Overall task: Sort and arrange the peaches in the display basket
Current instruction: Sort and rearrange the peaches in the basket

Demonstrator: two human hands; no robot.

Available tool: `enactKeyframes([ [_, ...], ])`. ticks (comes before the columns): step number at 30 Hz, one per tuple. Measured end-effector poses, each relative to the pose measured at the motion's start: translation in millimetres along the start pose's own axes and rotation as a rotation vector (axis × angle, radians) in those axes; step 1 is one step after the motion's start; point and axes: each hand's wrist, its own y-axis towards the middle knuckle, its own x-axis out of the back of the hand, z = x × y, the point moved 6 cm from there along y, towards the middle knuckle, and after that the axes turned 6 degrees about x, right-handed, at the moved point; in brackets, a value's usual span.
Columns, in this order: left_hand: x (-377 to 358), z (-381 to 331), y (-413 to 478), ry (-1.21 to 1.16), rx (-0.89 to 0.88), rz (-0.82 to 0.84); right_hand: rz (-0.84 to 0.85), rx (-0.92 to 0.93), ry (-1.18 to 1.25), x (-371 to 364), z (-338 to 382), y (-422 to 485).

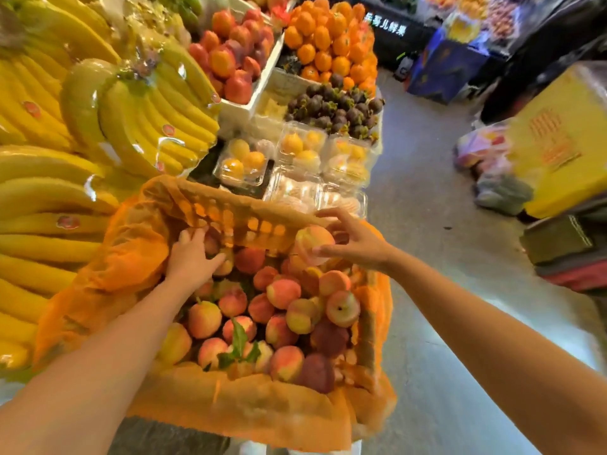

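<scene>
One display basket (pixel 230 399), lined w/ orange plastic, is seen near centre. It is filled w/ peaches (pixel 282 292), upwards of twenty; an exact count can't be made. A few green leaves (pixel 239 338) are mixed in.

The left hand (pixel 192 257) is laid in the basket's far-left corner, fingers curled over a corner peach (pixel 212 245), thumb stretched out beside it. The right hand (pixel 354 244) is held at the far-right rim; a raised peach (pixel 312 239) is pinched btwn thumb and spread fingers.

Bananas (pixel 147 119) are stacked at left, red round stickers unreadable. Abt five clear clamshell packs (pixel 241 162) of yellow fruit are set just beyond the basket, then mangosteens (pixel 335 106) and oranges (pixel 328 37). On a far dark sign (pixel 387 26) white Chinese characters are shown, too blurred to read. A yellow box (pixel 558 149) w/ red print is seen at right.
</scene>
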Motion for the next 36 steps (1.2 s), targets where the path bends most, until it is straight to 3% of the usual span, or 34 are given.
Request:
enactKeyframes([
  [10, -4, -2, 22, 0.153, -0.026, -0.099, -0.066, -0.073, 0.021, -15, -11, 2],
  [14, 1, -4, 18, 0.066, -0.068, -0.042, -0.064, -0.069, 0.014, -19, -10, 3],
  [19, 6, -19, -4, -0.358, -0.164, 0.159, -0.064, -0.068, 0.030, -21, -9, 0],
  [24, -3, -38, -26, -0.888, -0.076, 0.577, -0.072, -0.055, 0.034, -22, -2, -7],
  [28, -13, -50, -48, -1.054, -0.040, 0.857, -0.042, -0.061, 0.002, -25, -1, -13],
  [36, -13, -46, -73, -1.181, -0.015, 0.975, 0.074, -0.057, 0.032, -45, 8, -26],
])
